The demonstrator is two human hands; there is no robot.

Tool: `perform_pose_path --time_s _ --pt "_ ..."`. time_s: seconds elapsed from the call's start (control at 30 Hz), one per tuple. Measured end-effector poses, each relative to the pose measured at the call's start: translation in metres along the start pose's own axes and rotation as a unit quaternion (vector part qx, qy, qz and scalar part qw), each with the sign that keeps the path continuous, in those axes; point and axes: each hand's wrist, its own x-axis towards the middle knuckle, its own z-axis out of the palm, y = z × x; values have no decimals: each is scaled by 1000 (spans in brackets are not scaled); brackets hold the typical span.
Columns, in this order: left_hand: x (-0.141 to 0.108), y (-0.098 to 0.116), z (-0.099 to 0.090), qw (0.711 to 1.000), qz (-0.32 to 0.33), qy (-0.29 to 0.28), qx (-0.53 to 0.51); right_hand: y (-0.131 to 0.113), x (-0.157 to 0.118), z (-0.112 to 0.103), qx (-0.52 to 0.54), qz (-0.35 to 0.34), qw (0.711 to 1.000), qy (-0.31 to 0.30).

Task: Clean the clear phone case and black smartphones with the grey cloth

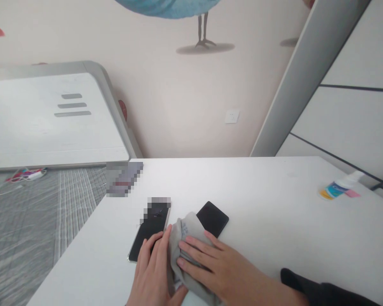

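Note:
A folded grey cloth (193, 227) with faint printed marks near its far end lies on the white table (268, 221). My left hand (156, 267) holds the cloth's left side, its fingers along the edge and its thumb on the near part. Over the top of the cloth, my right hand (213, 263) rests flat with fingers spread. Beside my left hand is a black smartphone (151, 229) with a pale edge, its far end blurred out. Partly under the cloth's far right side sits a flat black square item (213, 217); its kind I cannot tell.
A white bottle (338, 187) with a blue and yellow label lies toward the right edge, a small pink piece (352, 193) beside it. A pixelated flat item (124, 180) is at the far left corner. Left of the table is a bed (25, 238) with grey bedding.

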Motion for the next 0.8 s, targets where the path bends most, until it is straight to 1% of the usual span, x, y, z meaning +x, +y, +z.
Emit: perform_pose_path --time_s 0.03,0.07,0.13,0.17,0.2,0.23,0.3,0.33,0.37,0.4,0.47,0.5,0.53,0.57,0.63,0.67,0.7,0.73,0.8 --pt "0 1 0 1000 -1 -2 -3 0 1 -1 3 11 1000 -1" --pt "1 1 0 1000 -6 -3 -6 2 2 -2 -5 49 999 9" --pt "3 2 -1 1000 -18 4 -12 5 2 -5 -38 146 988 42" --pt "3 2 -1 1000 -21 6 -13 6 2 -5 -50 171 983 52" --pt "3 2 0 1000 -20 6 -13 6 1 -5 -50 166 983 52" --pt "3 1 0 1000 -15 3 -11 4 1 -4 -39 133 989 43" --pt "2 0 1 1000 -2 -4 -6 1 1 -1 0 35 999 9" --pt "2 -1 1 1000 2 -6 -4 0 1 -1 13 7 1000 -3" --pt "1 -1 1 1000 2 -5 -3 0 2 -1 14 9 1000 -4" --pt "1 -1 0 1000 -3 -2 -3 1 2 -2 1 42 999 5" --pt "1 0 0 1000 -18 5 -6 5 2 -3 -43 142 988 36" --pt "1 0 0 1000 -23 9 -7 6 2 -3 -59 170 983 46" --pt "0 0 0 1000 -24 9 -8 5 2 -2 -62 165 983 42" --pt "0 0 0 1000 -20 6 -9 4 2 -2 -52 133 989 27" --pt "0 -1 1 1000 -7 -2 -10 0 2 0 -9 33 999 -18" --pt "0 -1 2 1000 -2 -2 -8 -2 3 -1 8 5 999 -33" --pt "0 -1 3 1000 0 -1 -6 -2 3 -1 15 6 999 -36" --pt "1 -1 4 1000 -2 4 -5 -1 3 -2 9 36 999 -26" --pt "1 0 5 1000 -12 17 -3 2 2 -3 -27 133 991 7"
